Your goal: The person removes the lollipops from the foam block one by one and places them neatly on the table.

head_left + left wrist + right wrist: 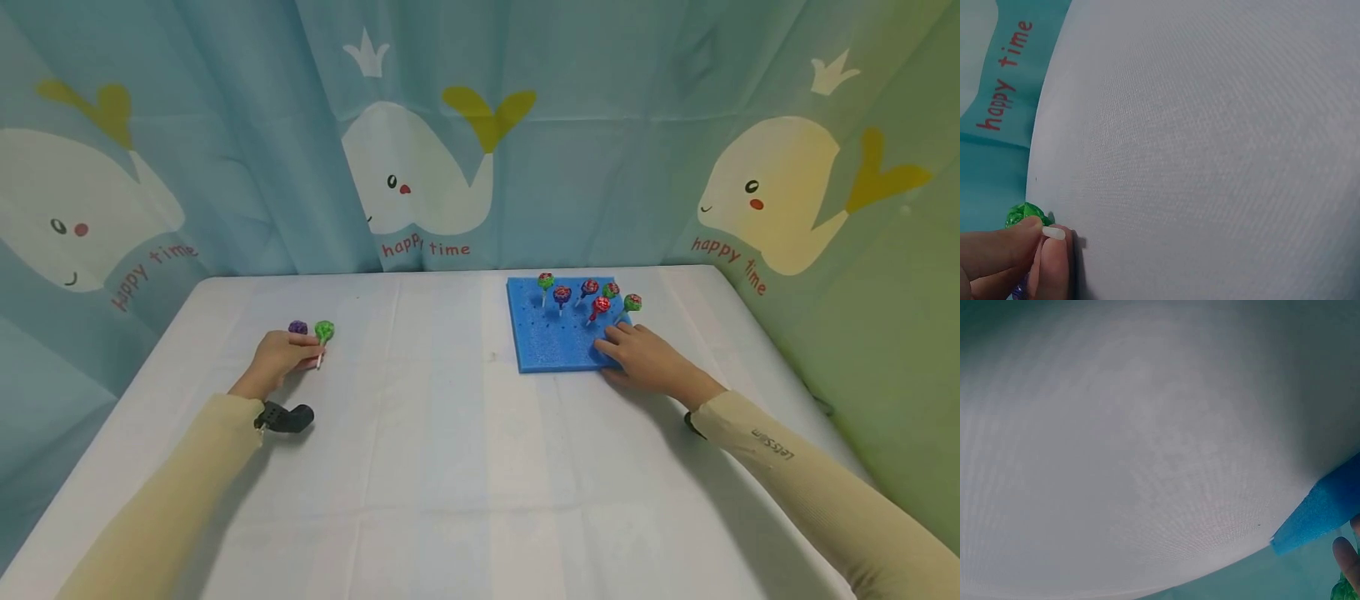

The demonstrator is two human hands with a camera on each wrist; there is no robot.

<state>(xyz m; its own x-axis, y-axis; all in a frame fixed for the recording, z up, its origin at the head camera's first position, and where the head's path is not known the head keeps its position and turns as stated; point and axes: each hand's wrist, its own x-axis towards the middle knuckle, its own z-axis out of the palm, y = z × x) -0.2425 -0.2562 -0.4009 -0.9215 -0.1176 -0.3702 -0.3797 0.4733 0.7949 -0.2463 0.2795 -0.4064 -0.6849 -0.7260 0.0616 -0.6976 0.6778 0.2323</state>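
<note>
My left hand (279, 360) pinches the white stick of a green-wrapped lollipop (324, 331) between thumb and fingers, over the left part of the table. A purple-wrapped lollipop (297, 327) shows just behind the fingers; whether it lies on the table or is in the hand I cannot tell. On the right, my right hand (647, 360) grips the near right corner of a blue foam board (551, 350). Several lollipops stand by their sticks in the board's back part, among them a red one (600, 306) and a green one (633, 302) close to the fingers.
A white cloth covers the table (442, 433). Behind it hangs a blue-green curtain (600, 167) with whale prints. Small holes dot the foam board's surface. A black strap device (285, 417) sits at the left wrist.
</note>
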